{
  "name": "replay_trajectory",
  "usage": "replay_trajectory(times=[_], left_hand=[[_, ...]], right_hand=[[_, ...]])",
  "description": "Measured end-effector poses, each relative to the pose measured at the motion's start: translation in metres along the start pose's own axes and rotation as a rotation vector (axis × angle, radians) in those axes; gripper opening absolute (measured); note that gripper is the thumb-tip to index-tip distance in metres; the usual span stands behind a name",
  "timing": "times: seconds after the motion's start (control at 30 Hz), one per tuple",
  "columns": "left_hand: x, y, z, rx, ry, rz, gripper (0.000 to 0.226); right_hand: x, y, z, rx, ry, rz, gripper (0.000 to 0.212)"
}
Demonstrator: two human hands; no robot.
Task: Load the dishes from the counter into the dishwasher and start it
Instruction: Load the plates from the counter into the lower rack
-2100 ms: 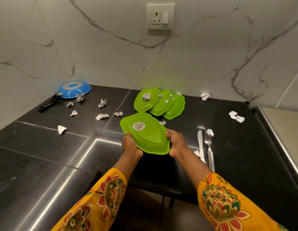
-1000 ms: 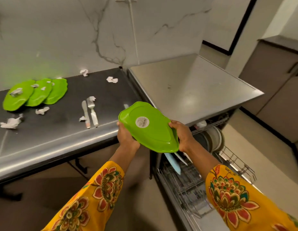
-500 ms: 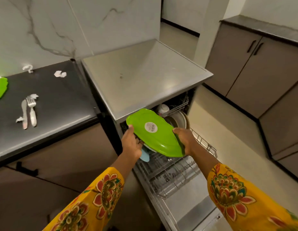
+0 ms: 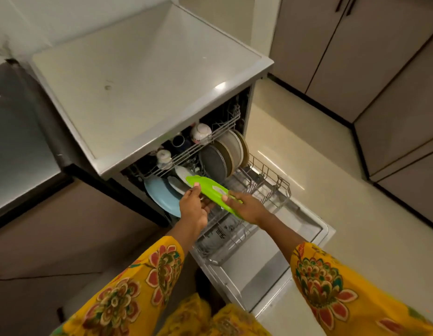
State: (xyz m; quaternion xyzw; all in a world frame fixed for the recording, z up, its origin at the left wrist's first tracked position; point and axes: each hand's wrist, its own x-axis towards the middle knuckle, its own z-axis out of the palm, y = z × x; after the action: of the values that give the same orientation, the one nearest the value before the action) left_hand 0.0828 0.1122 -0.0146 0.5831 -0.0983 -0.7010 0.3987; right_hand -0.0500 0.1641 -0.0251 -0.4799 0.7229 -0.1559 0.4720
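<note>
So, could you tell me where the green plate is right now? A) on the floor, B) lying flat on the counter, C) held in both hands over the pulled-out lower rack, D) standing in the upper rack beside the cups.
C: the left hand and right hand grip the green plate by opposite edges, tilted over the lower rack, which is pulled out onto the open door.

The green plate (image 4: 211,193) looks like glossy plastic. The lower rack (image 4: 263,187) is grey coated wire. The dishwasher top (image 4: 142,76) is smooth, faintly shiny. The sleeves (image 4: 331,284) are printed cloth.
</note>
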Motion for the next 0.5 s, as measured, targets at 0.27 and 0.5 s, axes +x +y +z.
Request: replay_trajectory(times=[0.27,0.5], left_hand=[[0.056,-0.027,0.044,0.093,-0.036,-0.13,0.019],[0.127,-0.046,0.088,0.215,-0.154,-0.303,0.02]], right_hand=[[0.052,0.036,-0.005,-0.614,0.027,0.023,0.057],[0.117,0.084,-0.029,-0.694,0.144,0.113,0.041]])
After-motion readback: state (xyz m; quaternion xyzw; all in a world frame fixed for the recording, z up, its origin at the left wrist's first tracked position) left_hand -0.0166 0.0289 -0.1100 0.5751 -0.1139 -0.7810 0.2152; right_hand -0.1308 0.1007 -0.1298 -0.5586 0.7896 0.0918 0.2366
